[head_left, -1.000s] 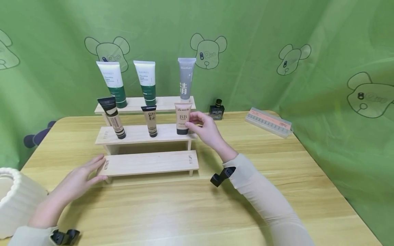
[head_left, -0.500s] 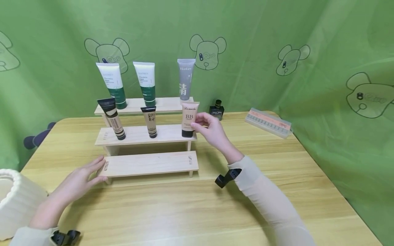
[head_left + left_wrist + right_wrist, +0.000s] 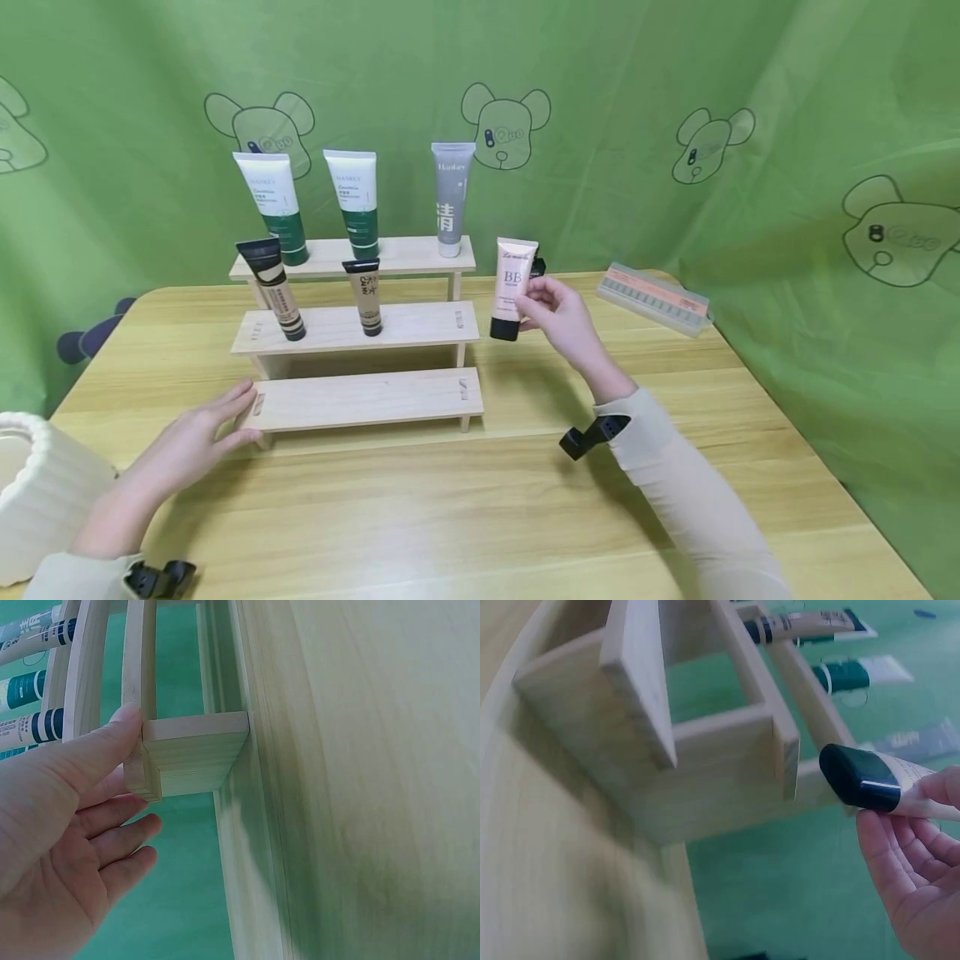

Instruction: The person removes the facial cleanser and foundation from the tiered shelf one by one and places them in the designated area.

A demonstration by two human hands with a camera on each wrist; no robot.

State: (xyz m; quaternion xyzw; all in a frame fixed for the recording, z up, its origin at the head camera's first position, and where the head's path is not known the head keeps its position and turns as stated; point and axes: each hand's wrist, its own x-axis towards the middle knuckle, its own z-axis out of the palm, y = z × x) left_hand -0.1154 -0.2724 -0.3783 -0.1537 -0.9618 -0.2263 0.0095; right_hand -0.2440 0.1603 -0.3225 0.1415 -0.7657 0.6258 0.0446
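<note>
My right hand (image 3: 558, 315) pinches a pink BB cream tube (image 3: 512, 287) with a black cap by its right side. The tube stands upright in the air, to the right of the three-tier wooden display rack (image 3: 367, 400). In the right wrist view its black cap (image 3: 859, 780) points toward the rack's tiers. My left hand (image 3: 187, 437) holds the left end of the lowest tier. In the left wrist view the thumb (image 3: 112, 742) lies against the plank's edge, and the other fingers are partly hidden behind it.
The top tier bears two white-green tubes (image 3: 352, 200) and a grey tube (image 3: 453, 196). On the middle tier lean a black-topped tube (image 3: 276, 292) and a small beige tube (image 3: 367, 298). A dark bottle (image 3: 537, 265), clear case (image 3: 654, 298) and white ribbed container (image 3: 52, 500) stand around.
My right hand has lifted the BB cream tube off the right end of the middle tier and carried it rightward, past the rack's edge. The left hand has stayed put.
</note>
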